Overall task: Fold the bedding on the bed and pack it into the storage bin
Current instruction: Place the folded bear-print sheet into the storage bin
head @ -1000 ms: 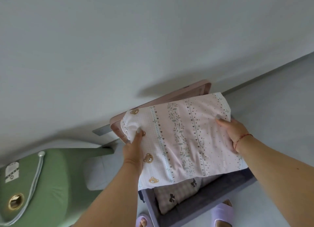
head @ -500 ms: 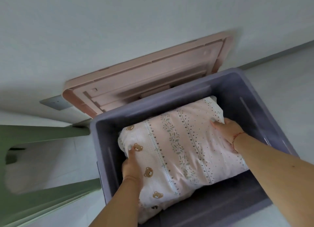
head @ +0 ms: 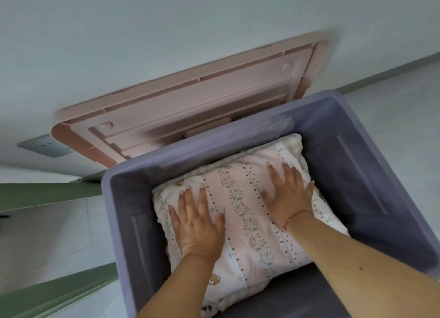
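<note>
The left hand lies flat with fingers spread, palm down on the folded bedding — a pale pink bundle printed with hearts, leaf stripes and small bears. The right hand, a thin red cord at its wrist, presses the same bundle just beside the left, its fingers likewise straight and splayed. Under both palms the bedding sits inside the storage bin, whose purple walls rise around the hands on every side. Beyond the fingertips a pink lid leans against the wall — behind the bin's far rim. Out past the left hand, green furniture stands on the pale floor.
</note>
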`<action>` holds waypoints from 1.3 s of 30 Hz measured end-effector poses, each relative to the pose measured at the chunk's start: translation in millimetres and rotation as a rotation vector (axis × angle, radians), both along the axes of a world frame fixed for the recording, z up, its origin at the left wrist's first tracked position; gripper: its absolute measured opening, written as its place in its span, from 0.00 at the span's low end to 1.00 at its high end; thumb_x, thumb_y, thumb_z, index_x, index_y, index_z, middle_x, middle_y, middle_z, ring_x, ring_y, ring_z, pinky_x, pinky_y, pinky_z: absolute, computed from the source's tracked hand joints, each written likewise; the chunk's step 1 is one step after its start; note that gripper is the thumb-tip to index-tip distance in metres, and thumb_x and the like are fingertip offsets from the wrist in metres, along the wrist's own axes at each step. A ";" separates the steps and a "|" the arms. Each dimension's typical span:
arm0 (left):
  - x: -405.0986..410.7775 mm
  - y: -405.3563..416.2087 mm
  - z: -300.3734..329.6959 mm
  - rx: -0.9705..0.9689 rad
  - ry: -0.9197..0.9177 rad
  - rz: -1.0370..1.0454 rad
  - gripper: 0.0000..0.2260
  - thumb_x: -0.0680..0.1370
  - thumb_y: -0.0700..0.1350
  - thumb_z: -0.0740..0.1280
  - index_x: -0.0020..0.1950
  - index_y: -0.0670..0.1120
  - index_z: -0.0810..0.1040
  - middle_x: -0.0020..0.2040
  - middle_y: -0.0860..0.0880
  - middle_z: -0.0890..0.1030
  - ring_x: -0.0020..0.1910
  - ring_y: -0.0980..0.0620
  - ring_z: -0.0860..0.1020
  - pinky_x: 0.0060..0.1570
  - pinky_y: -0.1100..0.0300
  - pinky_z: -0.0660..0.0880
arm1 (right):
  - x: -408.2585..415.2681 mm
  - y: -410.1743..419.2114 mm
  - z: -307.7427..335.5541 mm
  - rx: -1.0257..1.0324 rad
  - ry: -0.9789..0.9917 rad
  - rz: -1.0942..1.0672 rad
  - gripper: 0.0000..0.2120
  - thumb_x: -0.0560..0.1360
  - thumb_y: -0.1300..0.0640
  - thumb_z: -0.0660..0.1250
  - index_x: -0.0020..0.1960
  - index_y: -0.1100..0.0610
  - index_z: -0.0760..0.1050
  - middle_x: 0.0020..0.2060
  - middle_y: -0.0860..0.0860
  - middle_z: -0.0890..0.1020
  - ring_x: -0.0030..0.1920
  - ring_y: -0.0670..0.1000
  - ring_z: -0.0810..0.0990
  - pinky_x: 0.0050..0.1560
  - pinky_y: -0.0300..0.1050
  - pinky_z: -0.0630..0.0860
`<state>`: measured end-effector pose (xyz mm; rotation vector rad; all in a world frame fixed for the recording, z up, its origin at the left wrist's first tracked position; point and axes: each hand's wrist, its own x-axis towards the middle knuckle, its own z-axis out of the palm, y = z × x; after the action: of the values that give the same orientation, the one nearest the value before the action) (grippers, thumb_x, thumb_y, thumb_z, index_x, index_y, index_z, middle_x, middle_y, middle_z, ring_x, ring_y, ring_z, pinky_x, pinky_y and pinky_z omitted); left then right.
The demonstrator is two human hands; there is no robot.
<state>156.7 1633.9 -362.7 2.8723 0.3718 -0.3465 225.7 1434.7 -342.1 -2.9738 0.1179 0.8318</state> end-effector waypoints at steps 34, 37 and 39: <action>41.2 -12.0 92.0 0.104 0.471 -0.157 0.33 0.79 0.64 0.40 0.75 0.45 0.60 0.66 0.45 0.74 0.64 0.44 0.72 0.64 0.49 0.69 | 16.2 7.5 71.4 0.259 0.199 -0.175 0.29 0.80 0.38 0.42 0.78 0.49 0.49 0.77 0.50 0.52 0.77 0.50 0.49 0.76 0.50 0.47; 52.6 -16.4 136.5 0.015 0.509 -0.096 0.30 0.80 0.64 0.41 0.69 0.45 0.67 0.55 0.46 0.81 0.50 0.46 0.78 0.46 0.52 0.74 | 23.1 10.3 122.9 0.425 0.188 -0.360 0.28 0.81 0.42 0.44 0.77 0.54 0.56 0.75 0.52 0.60 0.75 0.52 0.58 0.73 0.47 0.54; 59.8 -21.8 169.6 -0.062 0.549 -0.057 0.29 0.82 0.61 0.43 0.66 0.43 0.72 0.53 0.44 0.80 0.47 0.46 0.78 0.43 0.54 0.73 | 33.4 7.5 159.8 0.509 0.179 -0.492 0.23 0.83 0.49 0.46 0.73 0.59 0.62 0.71 0.57 0.67 0.71 0.57 0.65 0.68 0.48 0.61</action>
<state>216.5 1612.0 -193.1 2.6877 0.3579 -1.1408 259.1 1442.1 -182.3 -2.2541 0.5310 0.8880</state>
